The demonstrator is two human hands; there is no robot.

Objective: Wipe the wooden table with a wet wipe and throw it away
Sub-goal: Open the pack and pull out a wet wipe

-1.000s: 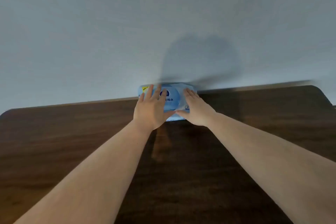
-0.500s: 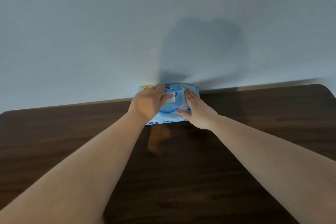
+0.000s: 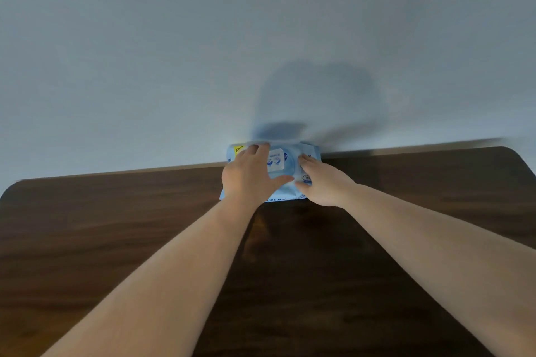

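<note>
Item: wet-wipe pack [image 3: 285, 166], blue, lying flat at far edge of tabletop [image 3: 116, 226], touching the wall [image 3: 174, 52]; long axis ran left–right. White flap label [image 3: 275, 160] sat mid-top, between our two hands. Left hand [image 3: 251, 175]: spread, palm down on pack's left half, thumb out toward centre. Right hand [image 3: 323, 182]: fingers extended, pressed flat on right half. Neither pinched anything. Left thumb lay nearer the flap, we judged. No wipe out yet.
</note>
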